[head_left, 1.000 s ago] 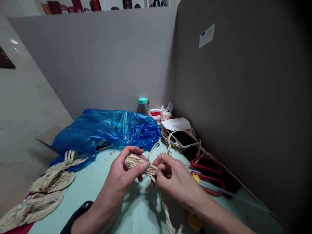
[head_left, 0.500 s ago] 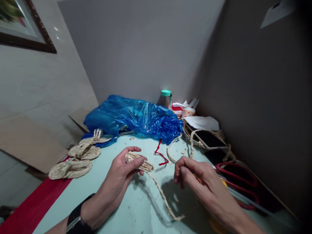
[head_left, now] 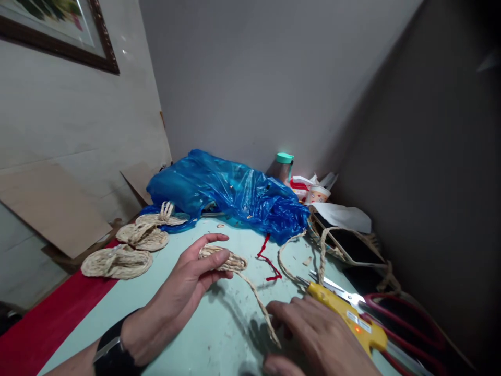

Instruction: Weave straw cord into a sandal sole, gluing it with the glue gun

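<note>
My left hand is closed on a small woven straw piece, thumb on top, held just above the pale green table. A braided straw cord trails from the piece down to the table. Its loose end lies beside my right hand. That hand rests palm down, low over the table, its fingers stretched toward the cord's end and holding nothing that I can see. A yellow tool with a metal tip lies just beyond my right hand.
A blue plastic bag fills the back of the table. Several woven straw pieces lie at the left on a red cloth. Red thread, red-handled scissors, a phone in a straw basket, a cup and a teal-capped bottle stand near grey partition walls.
My right hand let go of the straw piece, drew away to the right and came down low by the yellow tool. The view swung left. My left hand still holds the piece.
</note>
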`<state>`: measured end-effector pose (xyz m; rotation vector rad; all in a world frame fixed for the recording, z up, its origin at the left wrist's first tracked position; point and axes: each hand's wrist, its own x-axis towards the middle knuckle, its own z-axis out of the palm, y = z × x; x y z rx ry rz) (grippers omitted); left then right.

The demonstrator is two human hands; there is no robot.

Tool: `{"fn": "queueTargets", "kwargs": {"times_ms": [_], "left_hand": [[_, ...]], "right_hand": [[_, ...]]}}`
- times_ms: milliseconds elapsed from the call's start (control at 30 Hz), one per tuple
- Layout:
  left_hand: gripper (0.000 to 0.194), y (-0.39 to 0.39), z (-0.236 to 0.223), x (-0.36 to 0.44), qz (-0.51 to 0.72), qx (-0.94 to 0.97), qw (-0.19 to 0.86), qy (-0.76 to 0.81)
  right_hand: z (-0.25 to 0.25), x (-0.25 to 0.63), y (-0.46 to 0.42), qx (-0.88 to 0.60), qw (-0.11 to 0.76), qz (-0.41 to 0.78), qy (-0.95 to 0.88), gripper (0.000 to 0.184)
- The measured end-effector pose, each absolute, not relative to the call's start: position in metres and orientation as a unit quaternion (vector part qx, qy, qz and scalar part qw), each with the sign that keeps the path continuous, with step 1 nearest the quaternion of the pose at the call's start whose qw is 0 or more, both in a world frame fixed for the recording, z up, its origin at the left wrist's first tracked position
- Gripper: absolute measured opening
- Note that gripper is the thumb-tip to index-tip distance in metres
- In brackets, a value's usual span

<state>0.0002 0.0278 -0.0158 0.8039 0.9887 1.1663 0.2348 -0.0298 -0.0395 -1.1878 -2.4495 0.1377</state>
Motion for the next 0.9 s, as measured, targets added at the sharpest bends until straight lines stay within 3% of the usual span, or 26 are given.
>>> {"fn": "queueTargets", "kwargs": {"times_ms": [67, 167, 233, 400, 667, 900], "left_hand": [[0.037, 0.032, -0.018, -0.002, 0.517, 0.351, 0.641, 0.446], [0.039, 0.040, -0.022, -0.005, 0.524, 0.350, 0.627, 0.458], [0.037, 0.044, -0.023, -0.007, 0.532, 0.347, 0.619, 0.463], [0.027, 0.044, -0.017, -0.008, 0.548, 0.342, 0.615, 0.451], [0.011, 0.040, -0.011, -0.009, 0.570, 0.331, 0.634, 0.405], [0.021, 0.041, -0.005, -0.008, 0.578, 0.319, 0.651, 0.374]], "right_hand": [[-0.026, 0.239, -0.028, -0.444, 0.273, 0.042, -0.852, 0.011], [-0.005, 0.250, -0.025, -0.501, 0.351, 0.038, -0.791, 0.025], [0.001, 0.260, -0.028, -0.541, 0.364, 0.005, -0.758, 0.024], [-0.023, 0.286, -0.064, -0.612, 0.314, -0.086, -0.720, 0.030], [-0.057, 0.276, -0.108, -0.802, 0.129, 0.067, -0.579, 0.037], [-0.040, 0.254, -0.093, -0.823, 0.137, 0.068, -0.547, 0.026]]}}
